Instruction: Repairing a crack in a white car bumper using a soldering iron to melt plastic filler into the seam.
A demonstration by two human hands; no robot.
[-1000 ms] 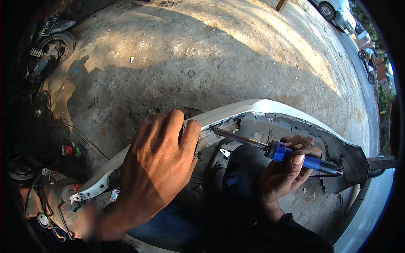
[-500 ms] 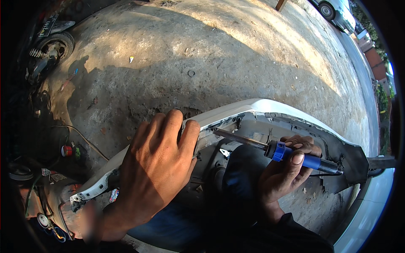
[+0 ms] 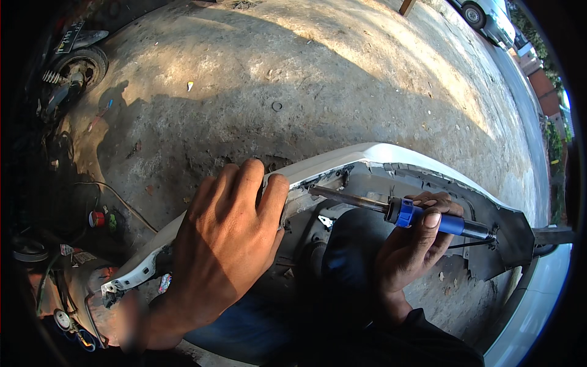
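Note:
A white car bumper lies across in front of me with its dark inner side turned toward me. My left hand is closed over the bumper's upper edge, its fingertips curled past the rim. In my right hand is a soldering iron with a blue and black handle, gripped between thumb and fingers. Its metal barrel points left, and the tip meets the bumper's inner edge just right of my left hand. A dark cord runs from the handle's rear end. Whether the plastic is melting at the tip cannot be made out.
A motorcycle wheel stands at the far left. At lower left are a rusty tank with a gauge, a red can and a hose. A parked vehicle is at far right. My knee is beneath the bumper.
The soldering iron's handle has tilted and shifted slightly to the right, with its tip still at the bumper's edge. My right fingers have shifted slightly; my left hand stays put.

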